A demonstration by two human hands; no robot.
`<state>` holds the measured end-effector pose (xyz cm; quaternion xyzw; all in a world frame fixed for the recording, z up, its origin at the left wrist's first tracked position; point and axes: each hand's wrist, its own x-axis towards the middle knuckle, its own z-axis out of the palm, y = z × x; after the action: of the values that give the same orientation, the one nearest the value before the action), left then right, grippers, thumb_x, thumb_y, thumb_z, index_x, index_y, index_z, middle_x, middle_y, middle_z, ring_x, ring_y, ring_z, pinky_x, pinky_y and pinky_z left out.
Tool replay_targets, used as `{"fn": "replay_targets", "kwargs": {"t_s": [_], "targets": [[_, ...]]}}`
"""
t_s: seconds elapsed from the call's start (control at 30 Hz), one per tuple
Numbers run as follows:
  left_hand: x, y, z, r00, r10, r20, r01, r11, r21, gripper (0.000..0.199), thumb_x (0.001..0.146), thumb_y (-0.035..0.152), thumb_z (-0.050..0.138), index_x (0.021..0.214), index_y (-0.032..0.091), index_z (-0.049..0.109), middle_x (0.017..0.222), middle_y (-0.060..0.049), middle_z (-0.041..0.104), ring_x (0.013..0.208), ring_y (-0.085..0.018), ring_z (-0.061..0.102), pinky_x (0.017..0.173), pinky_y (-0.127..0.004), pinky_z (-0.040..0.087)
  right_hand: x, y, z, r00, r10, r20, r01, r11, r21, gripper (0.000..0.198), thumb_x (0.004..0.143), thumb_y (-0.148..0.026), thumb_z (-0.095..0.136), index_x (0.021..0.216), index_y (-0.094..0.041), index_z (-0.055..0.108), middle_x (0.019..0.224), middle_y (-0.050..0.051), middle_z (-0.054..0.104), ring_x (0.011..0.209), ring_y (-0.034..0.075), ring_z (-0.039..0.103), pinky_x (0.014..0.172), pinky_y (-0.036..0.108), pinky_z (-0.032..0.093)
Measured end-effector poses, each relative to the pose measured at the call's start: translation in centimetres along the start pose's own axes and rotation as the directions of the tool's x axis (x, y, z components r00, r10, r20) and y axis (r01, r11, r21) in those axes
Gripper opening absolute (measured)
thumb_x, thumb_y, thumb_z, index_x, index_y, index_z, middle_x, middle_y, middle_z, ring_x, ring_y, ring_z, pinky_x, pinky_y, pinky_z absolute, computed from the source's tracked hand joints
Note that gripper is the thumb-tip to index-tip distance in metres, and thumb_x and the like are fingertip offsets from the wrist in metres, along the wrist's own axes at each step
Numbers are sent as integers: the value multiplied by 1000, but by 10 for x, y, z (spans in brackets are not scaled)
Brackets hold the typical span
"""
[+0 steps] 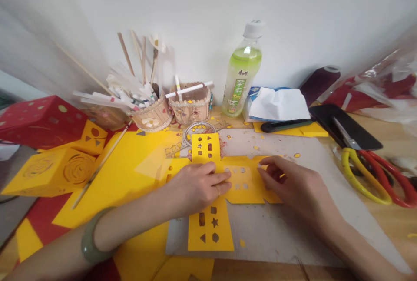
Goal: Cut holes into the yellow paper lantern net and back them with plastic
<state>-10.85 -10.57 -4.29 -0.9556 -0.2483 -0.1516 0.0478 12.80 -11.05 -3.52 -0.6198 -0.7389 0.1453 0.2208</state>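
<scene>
A cross-shaped yellow paper sheet (211, 239) with small cut-out shapes, such as stars, triangles and hexagons, lies flat on a grey board (286, 237). My left hand (198, 185) rests on its centre, fingers stretched out and pressing on the paper. On the sheet's right arm, my right hand (293, 181) is closed in a pinch, with a tiny white bit (259, 166) at the fingertips that is too small to name. A clear strip seems to lie over the cut-outs between the hands. Behind the sheet's top flap sits a roll of tape (192, 130).
Two decorated baskets (151, 118) hold markers and sticks. A green drink bottle (243, 77) stands by the wall, near a tissue pack (276, 104). Scissors (368, 176), a dark phone (345, 127) and a cutter (288, 124) lie right. Yellow (48, 171) and red boxes (42, 120) sit left.
</scene>
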Motion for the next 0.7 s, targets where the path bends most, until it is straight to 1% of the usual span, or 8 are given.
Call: {"fn": "replay_targets", "kwargs": {"t_s": [0.03,0.1,0.17,0.23,0.3,0.37,0.5,0.7], "targets": [[0,0,0,1000,-1,2,1,1000,0,22,87,15,49,104,20,63,113,0,65,76,-13,54,55,-23,46,-2,2,-3,998,-48,-40,47,999,-18,18,81,-30,49,83,-19,62,64,1,62,52,13,57,50,25,44],[-1,0,1,1000,-1,7,1,1000,2,22,88,16,49,105,20,62,113,-1,65,76,-13,54,56,-23,47,-6,6,-7,979,-195,-59,194,981,-23,22,85,-27,45,91,-18,63,76,5,64,62,14,59,55,25,47],[-1,0,1,1000,5,8,-5,1000,7,22,88,16,48,105,20,62,113,-1,64,76,-13,54,57,-23,47,-12,6,-8,934,-357,4,357,933,-39,26,89,-25,41,103,-17,63,85,8,62,71,15,59,60,26,49],[-1,0,1,1000,6,8,-6,1000,16,22,89,17,48,105,20,62,114,-1,64,77,-14,54,56,-23,46,-17,4,-6,885,-454,102,462,883,-86,29,89,-25,42,111,-17,61,85,9,59,75,18,58,63,30,50],[-1,1,1,1000,-7,11,7,1000,21,22,89,17,48,105,20,62,115,-1,64,78,-14,53,55,-24,45,-21,4,-3,860,-479,175,503,854,-133,30,89,-27,43,112,-17,60,83,9,57,77,20,56,64,34,51],[-2,2,2,1000,-16,20,16,1000,18,22,88,16,49,106,20,61,116,1,63,78,-15,52,55,-24,45,-24,5,-2,854,-477,206,509,848,-149,30,89,-28,43,112,-17,60,84,9,56,77,20,54,65,35,50],[-3,1,3,999,-9,40,9,1000,0,23,88,15,48,107,20,60,117,0,62,77,-15,51,58,-25,46,-22,6,-2,861,-459,218,494,856,-150,29,90,-30,43,109,-17,60,86,9,55,79,20,53,67,36,50],[-2,0,-1,993,-15,114,16,1000,-8,26,87,16,50,111,22,59,123,0,59,81,-17,49,62,-27,46,-15,2,2,872,-435,223,479,853,-208,38,89,-35,43,115,-12,57,84,10,54,77,22,53,65,37,50]]}}
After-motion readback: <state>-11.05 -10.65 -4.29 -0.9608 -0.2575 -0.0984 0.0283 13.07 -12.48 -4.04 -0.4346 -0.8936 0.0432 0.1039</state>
